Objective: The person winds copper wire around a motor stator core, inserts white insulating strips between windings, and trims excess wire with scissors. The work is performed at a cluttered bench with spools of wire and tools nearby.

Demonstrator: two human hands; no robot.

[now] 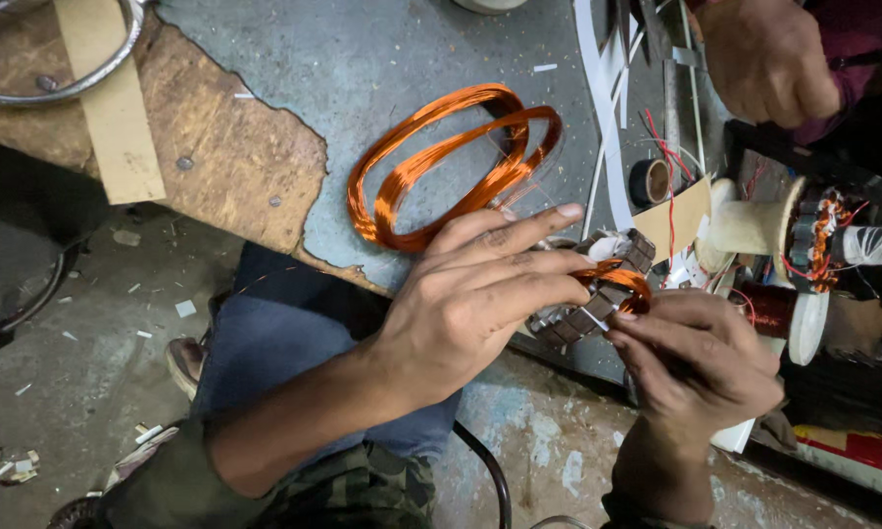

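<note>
Copper wire loops [451,162] lie on the grey bench top [382,59]; left hand [470,299], fingers half-extended, steadies the metal motor core [598,289] at the bench edge, right hand [701,358] pinching copper winding [622,281] on it; another person's hand [764,59] upper right.

view: 1 head-worn camera | aim: steeply down over the person's own forearms and knees | range: close; left hand [470,294] and right hand [696,362] fill the centre | covers: worn grey-painted wooden bench top [382,78]; littered concrete floor [88,333] at left | shared: none
</note>
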